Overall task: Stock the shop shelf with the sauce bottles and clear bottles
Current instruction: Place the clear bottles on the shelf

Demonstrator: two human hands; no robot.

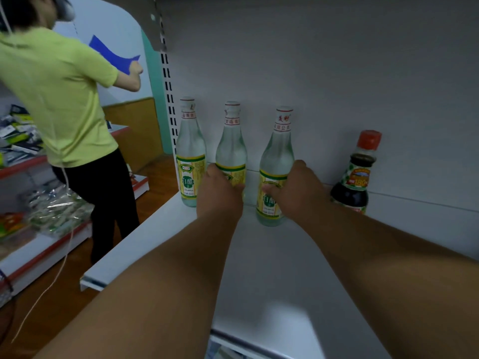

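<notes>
Three clear bottles with yellow-green labels stand upright in a row on the white shelf (pixel 272 255), against its back panel. The left clear bottle (pixel 190 154) stands free. My left hand (pixel 219 195) grips the middle clear bottle (pixel 231 146) at its label. My right hand (pixel 298 191) grips the right clear bottle (pixel 277 156) around its label, thumb on the front. A dark sauce bottle (pixel 356 177) with a red cap stands upright to the right, untouched.
A person in a green shirt (pixel 59 99) stands at the left, holding a blue sheet (pixel 111 54). Lower shelves (pixel 39 255) at the left carry packaged goods. A slotted upright post (pixel 168 99) marks the shelf's left end. A thin cable trails over the wooden floor.
</notes>
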